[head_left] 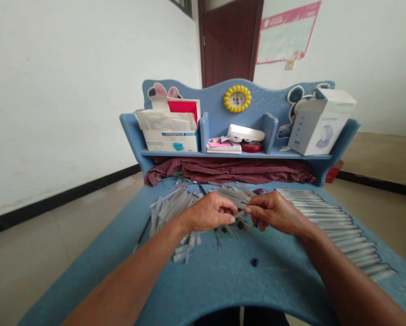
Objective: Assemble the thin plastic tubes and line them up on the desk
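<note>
My left hand (209, 212) and my right hand (274, 211) are close together over the middle of the blue desk. Between their fingertips is a short, pale translucent strip (239, 213); both hands pinch it, and the fingers cover its ends. Left of and below my left hand spreads a loose pile of clear, narrow plastic pieces (175, 203). More pale strips (231, 195) lie just behind my hands. Thin dark sticks and small black bits (225, 230) are scattered under the fingers. To the right, long slender clear pieces with dark edges (338, 226) lie in a neat row, partly behind my right forearm.
A small black piece (255, 262) lies near the desk's (223, 285) curved front edge. Bundled red checked cloth (230, 170) runs under the shelf (189, 154). On the shelf stand a mask box (170, 140), papers (223, 148), a red round tin (251, 147) and a white box (320, 127).
</note>
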`<act>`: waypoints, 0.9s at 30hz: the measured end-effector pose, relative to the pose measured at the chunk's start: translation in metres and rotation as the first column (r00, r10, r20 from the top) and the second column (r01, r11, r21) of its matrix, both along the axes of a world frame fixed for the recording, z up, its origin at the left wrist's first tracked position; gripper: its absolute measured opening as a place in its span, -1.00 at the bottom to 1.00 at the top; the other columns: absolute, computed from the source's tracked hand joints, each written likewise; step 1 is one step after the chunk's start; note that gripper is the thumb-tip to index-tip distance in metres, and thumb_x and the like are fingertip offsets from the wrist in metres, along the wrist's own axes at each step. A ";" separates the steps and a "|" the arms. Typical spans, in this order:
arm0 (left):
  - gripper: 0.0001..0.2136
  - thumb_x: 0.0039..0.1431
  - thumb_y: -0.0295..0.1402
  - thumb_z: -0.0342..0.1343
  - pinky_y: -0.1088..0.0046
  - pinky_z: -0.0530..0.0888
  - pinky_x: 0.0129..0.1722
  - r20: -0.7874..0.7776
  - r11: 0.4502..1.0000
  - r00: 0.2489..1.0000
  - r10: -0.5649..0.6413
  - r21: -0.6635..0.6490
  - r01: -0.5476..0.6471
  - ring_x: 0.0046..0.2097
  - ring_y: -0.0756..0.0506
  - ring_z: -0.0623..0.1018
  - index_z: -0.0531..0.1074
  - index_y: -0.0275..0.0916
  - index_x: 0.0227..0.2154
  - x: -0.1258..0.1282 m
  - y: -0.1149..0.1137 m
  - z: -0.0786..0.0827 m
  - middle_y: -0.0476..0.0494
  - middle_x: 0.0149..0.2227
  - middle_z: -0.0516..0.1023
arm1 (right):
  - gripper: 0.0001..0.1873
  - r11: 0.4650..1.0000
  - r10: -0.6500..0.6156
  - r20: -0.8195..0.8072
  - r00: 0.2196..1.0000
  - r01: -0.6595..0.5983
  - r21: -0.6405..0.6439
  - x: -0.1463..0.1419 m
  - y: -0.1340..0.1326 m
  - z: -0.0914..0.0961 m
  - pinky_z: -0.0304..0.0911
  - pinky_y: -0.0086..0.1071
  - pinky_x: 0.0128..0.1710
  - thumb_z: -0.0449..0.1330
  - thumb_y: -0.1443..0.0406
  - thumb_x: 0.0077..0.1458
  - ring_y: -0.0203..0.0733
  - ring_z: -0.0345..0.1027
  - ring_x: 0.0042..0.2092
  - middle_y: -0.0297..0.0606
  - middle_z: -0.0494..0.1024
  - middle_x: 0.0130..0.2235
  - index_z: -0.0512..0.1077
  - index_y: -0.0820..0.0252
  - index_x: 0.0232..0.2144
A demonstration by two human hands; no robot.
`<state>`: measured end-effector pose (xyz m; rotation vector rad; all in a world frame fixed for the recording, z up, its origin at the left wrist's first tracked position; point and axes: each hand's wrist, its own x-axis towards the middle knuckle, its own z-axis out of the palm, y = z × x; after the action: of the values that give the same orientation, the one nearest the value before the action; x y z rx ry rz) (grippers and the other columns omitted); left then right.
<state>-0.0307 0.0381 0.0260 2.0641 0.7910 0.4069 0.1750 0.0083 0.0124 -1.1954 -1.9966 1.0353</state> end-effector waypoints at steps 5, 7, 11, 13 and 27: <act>-0.86 -0.07 -0.43 0.09 0.59 0.14 -0.54 -0.017 0.999 1.000 -0.015 0.038 0.015 -0.54 0.09 0.20 0.49 -0.39 -0.44 0.000 0.001 0.001 0.10 -0.62 0.22 | -0.58 0.999 0.022 0.011 1.000 -0.022 0.026 0.002 0.001 0.000 0.09 -0.55 -0.67 0.07 0.07 0.10 -0.39 0.27 -0.64 -0.37 0.35 -0.62 0.35 0.27 -0.60; -0.85 -0.07 -0.44 0.08 0.59 0.15 -0.53 -0.015 0.999 1.000 -0.011 0.051 0.011 -0.53 0.09 0.21 0.49 -0.39 -0.44 0.000 0.001 0.001 0.09 -0.60 0.24 | -0.68 0.999 0.041 -0.032 0.999 -0.040 0.025 0.003 0.001 0.000 0.13 -0.54 -0.64 0.11 0.09 0.08 -0.38 0.30 -0.60 -0.36 0.39 -0.56 0.40 0.27 -0.46; -0.82 -0.06 -0.42 0.08 0.58 0.17 -0.52 -0.036 0.999 0.999 -0.004 0.054 0.005 -0.51 0.08 0.25 0.49 -0.39 -0.39 -0.001 0.002 -0.001 0.06 -0.57 0.29 | -0.79 0.999 0.033 -0.057 0.998 -0.034 -0.008 0.002 0.000 -0.001 0.16 -0.53 -0.61 0.16 0.19 0.04 -0.37 0.31 -0.59 -0.39 0.39 -0.56 0.37 0.26 -0.40; -0.83 -0.05 -0.41 0.08 0.58 0.17 -0.52 -0.050 0.998 0.999 -0.008 0.061 0.011 -0.51 0.07 0.25 0.48 -0.38 -0.40 -0.001 0.002 -0.001 0.06 -0.58 0.28 | -0.71 1.000 0.011 -0.007 1.000 -0.011 0.009 0.000 0.000 -0.002 0.13 -0.53 -0.64 0.10 0.16 0.09 -0.38 0.28 -0.63 -0.38 0.37 -0.60 0.34 0.26 -0.54; -0.88 -0.05 -0.46 0.06 0.59 0.15 -0.53 -0.050 0.992 0.999 -0.016 0.126 0.022 -0.51 0.08 0.23 0.46 -0.38 -0.46 -0.001 0.000 0.001 0.07 -0.59 0.24 | -0.52 0.999 -0.009 0.069 0.998 0.005 0.054 0.000 0.002 -0.004 0.08 -0.52 -0.69 -0.02 0.01 0.13 -0.39 0.24 -0.68 -0.35 0.36 -0.65 0.28 0.22 -0.64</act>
<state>-0.0317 0.0383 0.0266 2.2055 0.7915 0.4064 0.1751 0.0099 0.0083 -1.2234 -2.0584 0.9425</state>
